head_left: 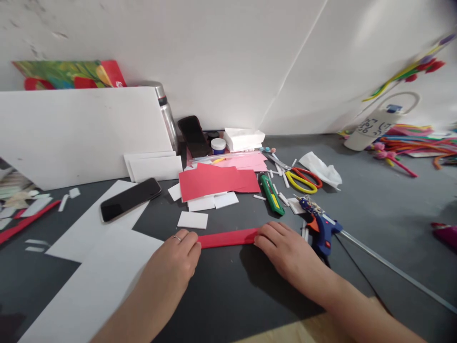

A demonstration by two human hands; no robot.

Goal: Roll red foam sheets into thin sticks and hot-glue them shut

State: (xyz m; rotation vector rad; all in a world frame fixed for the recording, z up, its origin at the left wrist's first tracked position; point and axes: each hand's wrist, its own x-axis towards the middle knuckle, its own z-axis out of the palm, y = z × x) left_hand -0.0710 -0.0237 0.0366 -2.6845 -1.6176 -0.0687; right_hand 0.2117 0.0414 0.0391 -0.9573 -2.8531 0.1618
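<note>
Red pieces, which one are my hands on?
The narrow strip, front centre, left hand and right hand at its ends; the wide red sheets lie behind it, another red strip far left.

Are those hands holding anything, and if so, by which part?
A red strip: left hand at its left end, right hand at its right end.

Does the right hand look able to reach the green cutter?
Probably yes: the green cutter lies just beyond the right hand, uncovered, though that hand is occupied at the red strip.
</note>
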